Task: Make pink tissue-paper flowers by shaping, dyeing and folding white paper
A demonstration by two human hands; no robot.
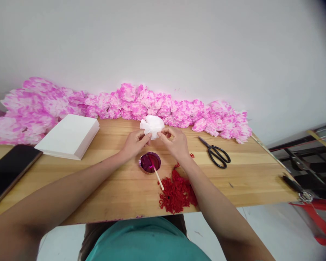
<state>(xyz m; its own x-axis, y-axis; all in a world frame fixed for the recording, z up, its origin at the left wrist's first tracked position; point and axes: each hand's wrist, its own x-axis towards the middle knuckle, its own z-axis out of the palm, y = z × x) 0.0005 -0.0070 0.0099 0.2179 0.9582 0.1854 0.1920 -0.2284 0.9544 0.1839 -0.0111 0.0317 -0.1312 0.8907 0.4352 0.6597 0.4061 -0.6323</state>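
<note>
Between my two hands is a white tissue-paper flower [153,125], its ruffled layers spread out above the table. My left hand [136,143] pinches its lower left edge with thumb and fingers. On the lower right edge, my right hand [176,142] has a similar pinch. Just below the hands stands a small bowl of dark magenta liquid [146,163], with a thin stick [159,177] leaning out of it towards me. A tangled heap of red yarn [176,194] lies beside the bowl, partly behind my right forearm.
Pink-and-white paper flowers [130,101] are piled along the wall. At left are a stack of white paper [67,136] and a black phone [12,172]. Black-handled scissors [216,152] lie right of my hands. Another black-handled tool [297,186] is at the table's right edge.
</note>
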